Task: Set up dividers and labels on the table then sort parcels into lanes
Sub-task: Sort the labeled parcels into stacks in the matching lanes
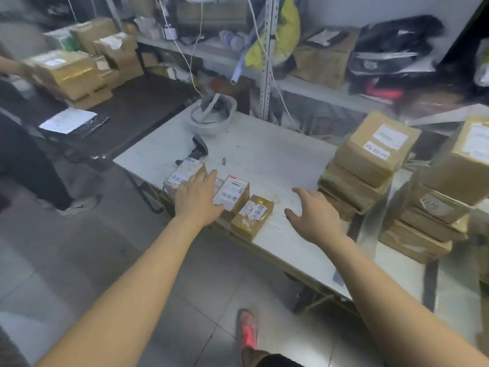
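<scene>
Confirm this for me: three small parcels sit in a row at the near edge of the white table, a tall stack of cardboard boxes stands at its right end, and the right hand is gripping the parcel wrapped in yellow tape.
Not quite. The head view shows the right hand open and empty over the bare white table, beside the yellow-taped parcel, not gripping it. The three-parcel row and the box stack at the right end are as you said.

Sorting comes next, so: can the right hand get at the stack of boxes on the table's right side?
Probably yes. The right hand is open over bare table, and nothing lies between it and the stack of boxes.
</scene>
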`<state>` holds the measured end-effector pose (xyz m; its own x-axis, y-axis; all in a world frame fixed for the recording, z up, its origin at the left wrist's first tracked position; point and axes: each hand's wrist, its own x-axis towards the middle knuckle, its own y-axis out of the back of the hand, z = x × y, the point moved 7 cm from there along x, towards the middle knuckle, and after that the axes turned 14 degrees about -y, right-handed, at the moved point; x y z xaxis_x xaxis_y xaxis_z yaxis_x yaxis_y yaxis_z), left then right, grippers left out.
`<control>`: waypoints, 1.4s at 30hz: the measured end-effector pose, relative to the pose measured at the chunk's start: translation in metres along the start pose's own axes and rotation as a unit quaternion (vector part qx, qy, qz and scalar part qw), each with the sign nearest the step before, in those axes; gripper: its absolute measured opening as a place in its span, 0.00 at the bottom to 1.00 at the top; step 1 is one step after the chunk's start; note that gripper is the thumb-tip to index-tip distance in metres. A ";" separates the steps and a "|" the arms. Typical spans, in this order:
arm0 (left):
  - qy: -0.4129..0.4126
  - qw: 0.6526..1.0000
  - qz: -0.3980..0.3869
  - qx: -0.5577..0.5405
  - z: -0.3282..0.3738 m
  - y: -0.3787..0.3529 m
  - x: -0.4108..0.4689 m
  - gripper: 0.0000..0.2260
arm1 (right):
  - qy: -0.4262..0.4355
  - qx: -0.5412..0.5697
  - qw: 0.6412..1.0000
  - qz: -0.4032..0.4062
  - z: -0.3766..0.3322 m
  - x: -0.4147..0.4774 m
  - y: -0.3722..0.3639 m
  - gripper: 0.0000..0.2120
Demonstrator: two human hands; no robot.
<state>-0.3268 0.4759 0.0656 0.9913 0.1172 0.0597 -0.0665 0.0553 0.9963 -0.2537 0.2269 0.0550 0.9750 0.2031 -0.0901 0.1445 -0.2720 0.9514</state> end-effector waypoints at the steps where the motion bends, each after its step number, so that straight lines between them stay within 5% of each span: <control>1: -0.001 1.000 -0.010 0.000 -0.006 -0.007 0.009 0.39 | 0.001 0.002 1.000 -0.006 -0.008 0.009 -0.007 0.27; 10: -0.007 0.996 -0.065 -0.061 -0.040 -0.080 0.069 0.38 | -0.073 0.019 0.994 -0.073 -0.035 0.065 -0.074 0.29; 16: 0.013 0.988 -0.078 -0.134 -0.056 -0.127 0.073 0.49 | -0.180 0.059 0.977 -0.096 -0.047 0.063 -0.116 0.31; 27: -0.001 0.968 -0.059 -0.242 -0.067 -0.162 0.071 0.40 | -0.444 0.277 0.851 -0.038 -0.085 0.027 -0.200 0.42; 35: -0.038 0.961 -0.034 -0.273 -0.073 -0.158 0.080 0.36 | -0.527 0.271 0.805 0.015 -0.097 0.022 -0.206 0.48; 42: -0.055 0.944 -0.012 -0.326 -0.067 -0.155 0.083 0.37 | -0.539 0.228 0.810 0.044 -0.083 0.013 -0.193 0.44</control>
<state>-0.2415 0.5437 -0.0880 0.9968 0.0063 0.0791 -0.0636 0.6596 0.7489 -0.2833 0.3605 -0.1056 0.5302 -0.7078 -0.4668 -0.1254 -0.6099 0.7825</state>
